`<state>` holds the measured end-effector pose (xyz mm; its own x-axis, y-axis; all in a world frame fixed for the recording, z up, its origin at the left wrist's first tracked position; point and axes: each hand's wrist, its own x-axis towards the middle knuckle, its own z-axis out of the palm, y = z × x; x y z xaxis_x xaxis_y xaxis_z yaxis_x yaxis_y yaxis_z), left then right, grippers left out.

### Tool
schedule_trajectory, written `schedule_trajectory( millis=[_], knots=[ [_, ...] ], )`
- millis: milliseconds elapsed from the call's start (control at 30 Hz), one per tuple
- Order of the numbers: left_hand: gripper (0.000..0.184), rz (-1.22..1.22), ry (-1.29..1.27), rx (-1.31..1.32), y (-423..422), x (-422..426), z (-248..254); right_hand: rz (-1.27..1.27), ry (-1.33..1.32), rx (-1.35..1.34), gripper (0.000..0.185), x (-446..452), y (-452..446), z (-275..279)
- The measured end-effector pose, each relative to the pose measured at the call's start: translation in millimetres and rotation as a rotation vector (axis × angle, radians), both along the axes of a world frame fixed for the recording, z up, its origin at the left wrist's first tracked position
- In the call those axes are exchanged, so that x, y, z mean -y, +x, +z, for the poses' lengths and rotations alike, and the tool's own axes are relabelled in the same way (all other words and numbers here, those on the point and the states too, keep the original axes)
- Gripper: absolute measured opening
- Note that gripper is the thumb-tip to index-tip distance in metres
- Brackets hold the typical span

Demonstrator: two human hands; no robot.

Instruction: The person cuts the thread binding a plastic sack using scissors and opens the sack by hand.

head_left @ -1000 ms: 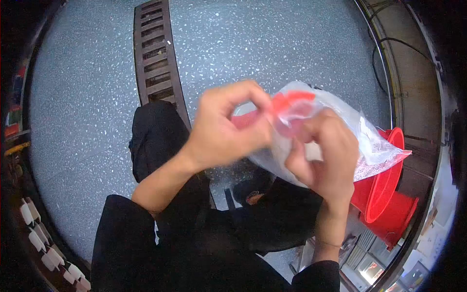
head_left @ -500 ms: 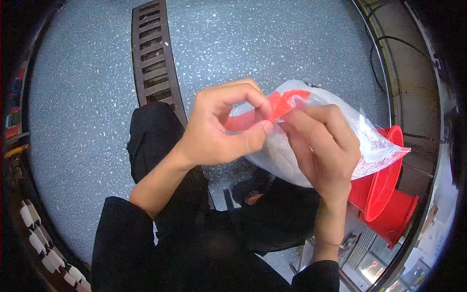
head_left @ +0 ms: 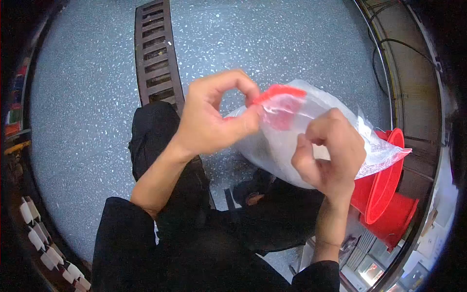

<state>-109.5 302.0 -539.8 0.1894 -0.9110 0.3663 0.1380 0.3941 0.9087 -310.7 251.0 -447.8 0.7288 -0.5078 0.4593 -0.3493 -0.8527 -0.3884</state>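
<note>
A translucent white plastic sack (head_left: 277,151) with red bands lies in front of my right knee, reaching toward the red buckets. My left hand (head_left: 216,112) pinches the red-banded edge of the sack between thumb and forefinger, lifting that corner up. Close by, over the sack, my right hand (head_left: 333,151) is curled, thumb and forefinger tips brought together. Whatever may be between those tips is too small to make out. The contents of the sack look pale through the plastic.
Two red plastic buckets (head_left: 395,170) stand at the right, one partly behind the sack. A dark drain grate (head_left: 156,53) runs across the speckled blue-grey floor (head_left: 92,97). Cables (head_left: 406,43) hang along the right wall. White boxy items (head_left: 36,238) line the lower left.
My right hand has come off the red edge and moved slightly right and down. My left hand has shifted up and left, still pinching the edge, which is now more spread out.
</note>
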Motion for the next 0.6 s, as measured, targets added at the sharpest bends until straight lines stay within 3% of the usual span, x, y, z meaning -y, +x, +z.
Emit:
schedule_trajectory(
  millis=[100, 300, 600],
  knots=[
    [0.01, -0.083, -0.09, 0.08, 1, -2, 0, -0.013, -0.016, 0.032, 0.028, 3, 2, -3],
    [0.012, -0.15, -0.039, -0.019, -5, -1, 4, 0.03, -0.101, 0.008, 0.03, 7, 6, -10],
    [0.008, -0.003, -0.108, 0.071, -9, -3, 8, 0.039, -0.051, -0.111, 0.029, 7, 9, -8]
  ],
)
